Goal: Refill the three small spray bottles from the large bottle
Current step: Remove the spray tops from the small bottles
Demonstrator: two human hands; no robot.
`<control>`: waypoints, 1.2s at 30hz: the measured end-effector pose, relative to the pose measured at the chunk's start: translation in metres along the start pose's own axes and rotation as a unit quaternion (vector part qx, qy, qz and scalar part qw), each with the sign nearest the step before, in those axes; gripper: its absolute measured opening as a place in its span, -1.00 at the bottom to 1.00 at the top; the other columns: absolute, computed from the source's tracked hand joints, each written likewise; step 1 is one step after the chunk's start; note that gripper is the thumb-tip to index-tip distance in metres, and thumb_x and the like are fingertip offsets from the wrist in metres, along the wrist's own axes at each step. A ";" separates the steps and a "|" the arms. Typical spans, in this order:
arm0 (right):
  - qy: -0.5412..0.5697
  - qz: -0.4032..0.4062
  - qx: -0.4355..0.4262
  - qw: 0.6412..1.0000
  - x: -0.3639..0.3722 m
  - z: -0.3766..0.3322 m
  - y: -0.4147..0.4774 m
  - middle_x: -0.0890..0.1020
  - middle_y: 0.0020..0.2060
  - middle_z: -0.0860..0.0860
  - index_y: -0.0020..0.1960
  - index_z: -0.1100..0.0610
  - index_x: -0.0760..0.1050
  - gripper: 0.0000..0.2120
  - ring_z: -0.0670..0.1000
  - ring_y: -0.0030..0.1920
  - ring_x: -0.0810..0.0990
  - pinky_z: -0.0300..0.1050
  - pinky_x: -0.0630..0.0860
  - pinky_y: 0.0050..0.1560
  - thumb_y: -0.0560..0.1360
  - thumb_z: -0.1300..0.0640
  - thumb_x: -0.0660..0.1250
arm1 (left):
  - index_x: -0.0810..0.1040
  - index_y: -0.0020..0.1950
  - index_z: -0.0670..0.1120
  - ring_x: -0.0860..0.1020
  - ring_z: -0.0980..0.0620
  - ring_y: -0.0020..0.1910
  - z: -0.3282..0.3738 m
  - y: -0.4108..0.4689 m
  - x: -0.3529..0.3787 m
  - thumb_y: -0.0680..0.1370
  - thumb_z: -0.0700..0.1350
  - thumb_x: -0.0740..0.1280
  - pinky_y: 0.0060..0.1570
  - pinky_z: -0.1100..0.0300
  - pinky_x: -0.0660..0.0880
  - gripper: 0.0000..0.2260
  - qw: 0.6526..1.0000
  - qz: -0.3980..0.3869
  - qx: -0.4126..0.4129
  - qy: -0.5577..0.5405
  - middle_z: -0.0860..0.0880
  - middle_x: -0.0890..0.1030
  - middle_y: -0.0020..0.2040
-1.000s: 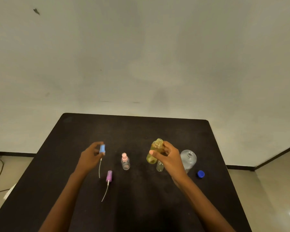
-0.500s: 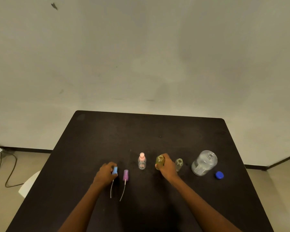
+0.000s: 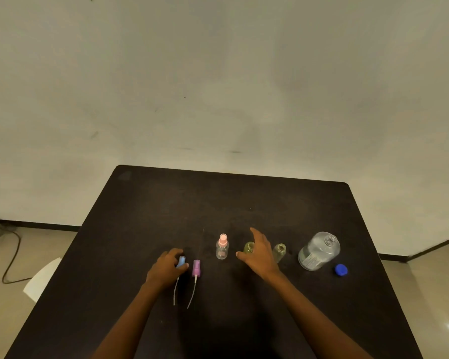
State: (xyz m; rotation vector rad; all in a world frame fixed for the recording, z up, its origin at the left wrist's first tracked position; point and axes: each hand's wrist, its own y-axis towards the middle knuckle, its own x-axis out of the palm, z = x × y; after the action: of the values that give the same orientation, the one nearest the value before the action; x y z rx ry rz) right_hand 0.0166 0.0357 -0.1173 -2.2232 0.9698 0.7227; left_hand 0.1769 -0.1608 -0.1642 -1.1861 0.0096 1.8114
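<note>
Now the left hand (image 3: 166,271) grips a small blue spray top with a thin tube (image 3: 181,262), beside a purple spray top (image 3: 196,268) on the black table (image 3: 218,200). The right hand (image 3: 259,253) is spread open by a small yellow open bottle (image 3: 248,248) — holding nothing. Further along stand a greenish open bottle (image 3: 279,252), a pink-topped clear bottle (image 3: 222,252) and the big clear open bottle (image 3: 318,251). Opening seems the step — next that bottle's pink top (image 3: 223,239) likely needs twisting off.

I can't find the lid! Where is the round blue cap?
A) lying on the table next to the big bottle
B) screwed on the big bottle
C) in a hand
A: the blue cap lies on the table beside the big bottle, whose neck is open.
</note>
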 end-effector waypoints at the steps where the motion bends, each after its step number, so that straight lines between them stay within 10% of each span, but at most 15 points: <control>1: -0.056 0.014 -0.037 0.998 -0.003 -0.006 -0.002 0.25 0.43 0.06 0.47 0.11 0.12 -0.25 0.07 0.43 0.18 0.02 0.10 0.45 0.40 0.01 0.41 | 0.30 0.38 -0.07 0.50 0.04 0.05 0.000 0.000 0.000 0.53 -0.02 0.28 0.05 0.16 0.44 -0.56 1.000 0.006 -0.002 -0.012 -0.12 0.48 0.20; 6: -0.204 0.026 -0.131 0.970 -0.002 -0.036 -0.001 0.43 0.31 -0.05 0.37 0.03 0.31 -0.44 -0.02 0.36 0.25 0.11 -0.19 0.42 0.42 -0.10 0.32 | 0.36 0.34 -0.13 0.47 0.08 -0.03 -0.006 -0.002 -0.002 0.57 -0.01 0.21 -0.03 0.20 0.40 -0.63 0.997 0.045 -0.030 -0.058 -0.13 0.53 0.12; 22: -0.268 -0.022 -0.131 0.954 0.014 -0.050 0.016 0.60 0.02 0.01 0.10 0.05 0.50 -0.73 0.05 0.19 0.40 0.11 0.01 0.34 0.43 0.00 0.33 | 0.47 0.20 -0.21 0.46 -0.01 -0.02 -0.017 -0.014 -0.007 0.60 -0.12 0.15 0.01 0.10 0.41 -0.74 0.981 0.112 -0.061 -0.148 -0.22 0.54 0.12; 36: -0.100 0.056 -0.114 0.987 -0.005 -0.054 0.002 0.59 -0.08 -0.03 0.05 0.06 0.47 -0.71 -0.01 0.02 0.47 -0.10 0.14 0.05 0.36 0.01 0.37 | 0.53 0.09 -0.19 0.39 0.17 -0.28 -0.018 -0.023 -0.017 0.60 -0.14 0.16 -0.16 0.19 0.35 -0.79 0.971 0.173 -0.079 -0.147 0.09 0.44 -0.28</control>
State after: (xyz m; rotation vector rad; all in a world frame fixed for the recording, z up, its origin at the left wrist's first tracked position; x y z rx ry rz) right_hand 0.0245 -0.0011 -0.0784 -2.2463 0.9570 1.1367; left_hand 0.2076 -0.1679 -0.1509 -1.0610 -0.1076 2.3199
